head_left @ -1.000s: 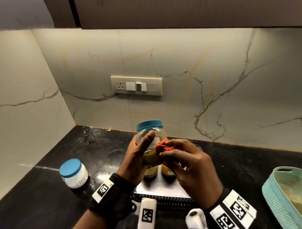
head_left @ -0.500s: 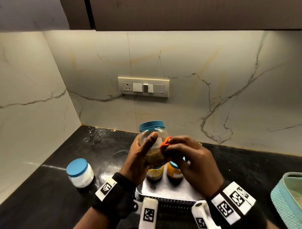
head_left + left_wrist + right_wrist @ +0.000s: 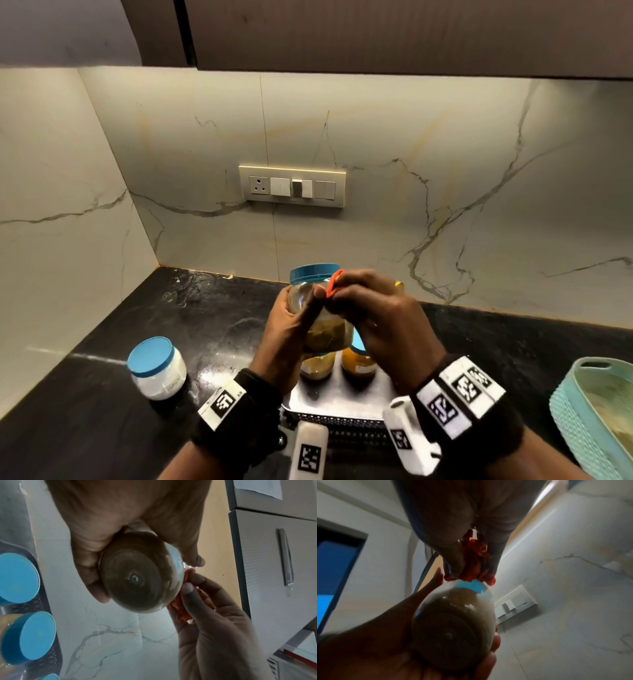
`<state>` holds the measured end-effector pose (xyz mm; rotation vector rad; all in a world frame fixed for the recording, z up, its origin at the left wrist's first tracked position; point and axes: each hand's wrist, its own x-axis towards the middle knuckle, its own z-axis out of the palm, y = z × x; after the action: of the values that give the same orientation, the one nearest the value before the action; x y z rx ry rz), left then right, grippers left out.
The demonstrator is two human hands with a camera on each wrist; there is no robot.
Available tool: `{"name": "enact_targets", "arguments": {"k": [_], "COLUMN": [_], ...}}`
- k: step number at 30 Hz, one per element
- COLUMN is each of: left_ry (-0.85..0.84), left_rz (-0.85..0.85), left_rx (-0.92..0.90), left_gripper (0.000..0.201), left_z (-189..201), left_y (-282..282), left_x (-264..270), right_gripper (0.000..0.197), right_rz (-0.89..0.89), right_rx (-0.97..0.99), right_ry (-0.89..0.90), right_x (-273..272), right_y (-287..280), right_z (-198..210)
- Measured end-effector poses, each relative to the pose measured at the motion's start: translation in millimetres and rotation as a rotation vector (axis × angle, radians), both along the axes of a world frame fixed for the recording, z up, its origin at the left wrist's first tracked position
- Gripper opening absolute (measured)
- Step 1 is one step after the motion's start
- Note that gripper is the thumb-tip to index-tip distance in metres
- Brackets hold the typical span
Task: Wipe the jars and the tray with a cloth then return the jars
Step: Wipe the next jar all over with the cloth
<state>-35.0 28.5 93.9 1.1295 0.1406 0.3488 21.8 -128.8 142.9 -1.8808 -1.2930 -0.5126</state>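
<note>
My left hand (image 3: 291, 322) grips a clear jar (image 3: 325, 329) with a blue lid and brownish contents, held above the metal tray (image 3: 342, 399). Its round base (image 3: 135, 573) faces the left wrist camera. My right hand (image 3: 383, 315) pinches a bunched orange cloth (image 3: 334, 284) and presses it on the jar's upper right side, just below the lid (image 3: 471, 585). Two jars with yellow-orange contents (image 3: 317, 366) (image 3: 358, 365) stand on the tray, partly hidden behind my hands. A white-filled jar with a blue lid (image 3: 156, 368) stands on the black counter (image 3: 102, 428) to the left.
A teal woven basket (image 3: 589, 414) sits at the right edge of the counter. The marble wall with a switch plate (image 3: 293, 186) is behind, another marble wall closes the left corner, and dark cabinets (image 3: 376, 31) hang overhead.
The cloth in my right hand has slid up the jar's side from mid-height to just under the lid. The left hand keeps its grip on the jar.
</note>
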Motion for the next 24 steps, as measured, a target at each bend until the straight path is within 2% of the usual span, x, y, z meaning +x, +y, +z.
{"name": "enact_targets", "arguments": {"k": [2, 4, 6, 7, 9, 11, 13, 16, 18, 20, 24], "left_ry": [-0.011, -0.04, -0.046, -0.041, -0.032, -0.023, 0.024, 0.066, 0.024, -0.007, 0.028], "left_rz": [-0.016, -0.056, -0.092, -0.1, -0.124, -0.161, -0.197, -0.258, -0.281, -0.271, -0.244], "left_rx": [-0.034, -0.057, -0.091, -0.101, -0.097, -0.086, -0.105, -0.153, -0.177, -0.217, -0.231], "left_gripper": [0.077, 0.056, 0.052, 0.049, 0.044, 0.054, 0.076, 0.094, 0.086, 0.079, 0.094], "left_z": [3.4, 8.8, 13.4, 14.6, 16.4, 12.6, 9.7, 12.8, 16.0, 17.5, 12.2], "left_y": [-1.4, 3.6, 8.0, 8.4, 4.8, 0.2, -2.0, 1.0, 3.3, 5.2, 6.6], "left_x": [-1.1, -1.0, -2.0, -2.4, -4.8, -5.9, -6.2, -5.8, -5.4, -4.9, -2.7], "right_gripper": [0.017, 0.018, 0.018, 0.017, 0.017, 0.019, 0.023, 0.024, 0.027, 0.026, 0.018], "right_rz": [-0.048, -0.053, 0.002, 0.03, 0.036, 0.001, 0.0, 0.042, 0.026, 0.001, 0.014], "right_rx": [0.024, -0.042, -0.145, -0.151, -0.044, 0.085, 0.145, 0.183, 0.173, 0.153, 0.118], "right_ry": [0.018, -0.109, -0.241, -0.25, -0.129, 0.081, 0.262, 0.427, 0.399, 0.262, 0.072], "right_x": [-2.7, -20.5, -36.7, -36.4, -22.9, -3.6, 12.6, 19.1, 10.0, -5.2, -21.8], "right_y": [0.7, 0.0, -3.2, -4.7, -6.3, -6.6, -7.5, -10.8, -13.6, -15.2, -18.6], "right_z": [0.6, -7.0, -15.7, -17.0, -10.9, -1.9, 2.6, -0.5, -6.0, -11.0, -16.4]}}
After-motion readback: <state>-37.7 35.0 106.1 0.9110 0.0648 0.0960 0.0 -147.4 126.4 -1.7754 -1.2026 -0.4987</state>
